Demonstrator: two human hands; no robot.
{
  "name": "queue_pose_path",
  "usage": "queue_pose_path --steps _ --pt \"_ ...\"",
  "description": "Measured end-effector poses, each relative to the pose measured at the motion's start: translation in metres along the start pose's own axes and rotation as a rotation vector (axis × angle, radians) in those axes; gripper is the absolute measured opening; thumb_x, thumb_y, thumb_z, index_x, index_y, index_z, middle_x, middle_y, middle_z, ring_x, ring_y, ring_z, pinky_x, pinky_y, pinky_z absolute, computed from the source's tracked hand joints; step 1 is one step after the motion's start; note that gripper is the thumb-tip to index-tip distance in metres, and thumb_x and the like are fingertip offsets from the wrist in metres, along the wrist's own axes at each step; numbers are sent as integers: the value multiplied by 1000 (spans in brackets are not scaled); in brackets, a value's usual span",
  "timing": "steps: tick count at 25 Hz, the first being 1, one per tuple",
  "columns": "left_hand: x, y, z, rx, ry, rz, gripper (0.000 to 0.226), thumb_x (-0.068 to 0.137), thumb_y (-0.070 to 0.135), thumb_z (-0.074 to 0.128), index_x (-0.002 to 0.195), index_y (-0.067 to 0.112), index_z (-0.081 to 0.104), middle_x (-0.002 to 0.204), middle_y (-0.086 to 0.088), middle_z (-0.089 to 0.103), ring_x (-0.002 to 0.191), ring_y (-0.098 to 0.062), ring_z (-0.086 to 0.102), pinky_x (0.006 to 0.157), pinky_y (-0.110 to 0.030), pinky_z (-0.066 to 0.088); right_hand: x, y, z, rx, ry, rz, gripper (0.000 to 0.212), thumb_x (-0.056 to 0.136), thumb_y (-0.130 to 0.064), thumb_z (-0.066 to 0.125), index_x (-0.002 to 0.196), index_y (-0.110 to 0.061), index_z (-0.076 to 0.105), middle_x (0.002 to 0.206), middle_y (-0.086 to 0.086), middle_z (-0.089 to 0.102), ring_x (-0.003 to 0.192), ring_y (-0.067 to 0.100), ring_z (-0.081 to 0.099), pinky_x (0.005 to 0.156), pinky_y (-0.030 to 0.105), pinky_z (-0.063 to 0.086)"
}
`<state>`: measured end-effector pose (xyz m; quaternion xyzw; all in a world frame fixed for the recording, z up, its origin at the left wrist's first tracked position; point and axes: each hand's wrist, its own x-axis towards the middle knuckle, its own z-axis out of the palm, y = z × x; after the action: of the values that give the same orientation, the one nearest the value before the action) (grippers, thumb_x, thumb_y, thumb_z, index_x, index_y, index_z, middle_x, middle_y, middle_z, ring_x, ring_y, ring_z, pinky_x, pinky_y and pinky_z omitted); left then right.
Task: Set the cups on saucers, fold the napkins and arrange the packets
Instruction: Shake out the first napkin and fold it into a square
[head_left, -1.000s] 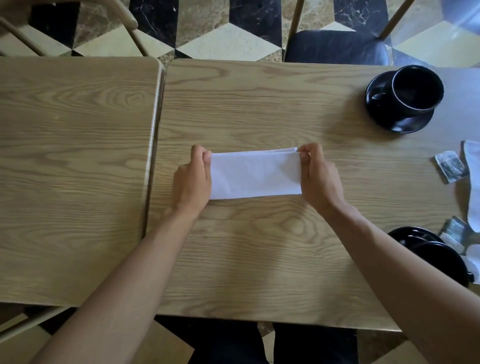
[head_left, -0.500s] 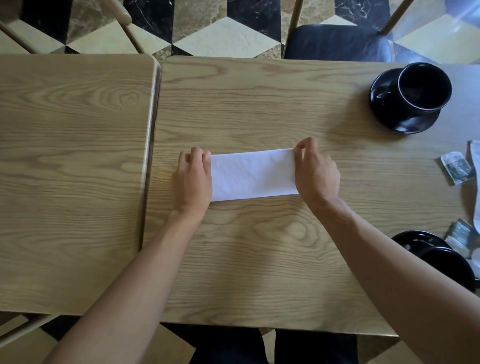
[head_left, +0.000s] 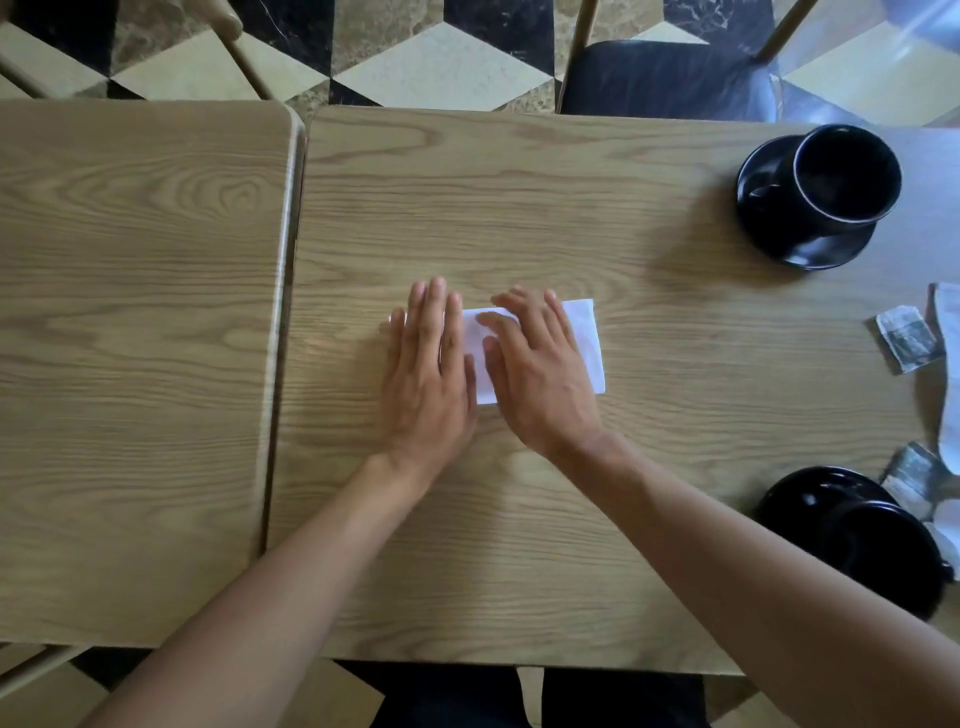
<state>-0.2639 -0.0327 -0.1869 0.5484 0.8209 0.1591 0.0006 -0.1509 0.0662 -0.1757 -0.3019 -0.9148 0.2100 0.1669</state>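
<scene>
Side by side, both hands flat, left hand, right hand, fingers spread, pressing white napkin

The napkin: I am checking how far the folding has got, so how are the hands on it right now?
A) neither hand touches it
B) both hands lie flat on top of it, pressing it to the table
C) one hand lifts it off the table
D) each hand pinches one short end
B: the left hand and right hand lie palm-down, fingers spread, side by side over the white napkin, which lies flat on the table.
</scene>
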Motion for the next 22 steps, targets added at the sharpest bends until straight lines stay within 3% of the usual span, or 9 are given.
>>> queue_pose_path --steps 2,5,8,12,16,19,22 --pt "0 0 6 48 -118 -9 59 102 19 47 153 -5 30 163 -24 25 152 -39 21 123 -57 20 -4 2 11 -72 -195 0 41 103 -18 51 139 0 56 154 21 46 150 37 32 124 53 18" --pt "0 -10 12 143 -232 -16 65 104 33 37 157 -1 22 165 -23 17 155 -35 13 125 -53 15 -13 22 16 -188 -249 -14 56 108 -38 40 157 -13 36 167 13 24 156 32 15 126 51 13" --pt "-1 -12 16 169 -264 -16 76 102 48 33 159 0 16 166 -27 9 156 -37 7 125 -53 12 -19 51 10 -326 -255 -40 70 105 -58 29 162 -17 23 169 11 14 157 30 9 126 52 13" --pt "-1 -14 16 164 -295 -16 92 97 65 33 160 2 9 166 -28 2 156 -38 0 126 -53 8 -21 75 1 -359 -318 93 77 102 -66 21 163 -21 9 172 6 3 158 29 0 126 52 9" --pt "1 -10 9 204 -358 -15 96 95 68 33 160 2 7 166 -29 0 156 -39 -1 126 -52 3 -18 70 -5 -329 -379 122 78 100 -68 17 163 -23 5 172 2 -3 158 28 -6 126 52 4" --pt "6 -6 -4 228 -362 -37 86 97 61 34 160 5 17 163 -29 20 152 -41 19 126 -54 3 -13 60 -17 -272 -372 191 80 99 -64 33 163 -21 11 172 8 -3 157 33 -5 125 55 4" --pt "12 -9 -18 223 -259 -69 65 98 40 46 150 2 42 128 -23 57 120 -42 51 119 -56 25 -26 37 -28 -79 -51 327 65 89 -33 60 148 -11 43 163 19 25 147 41 25 121 52 24"
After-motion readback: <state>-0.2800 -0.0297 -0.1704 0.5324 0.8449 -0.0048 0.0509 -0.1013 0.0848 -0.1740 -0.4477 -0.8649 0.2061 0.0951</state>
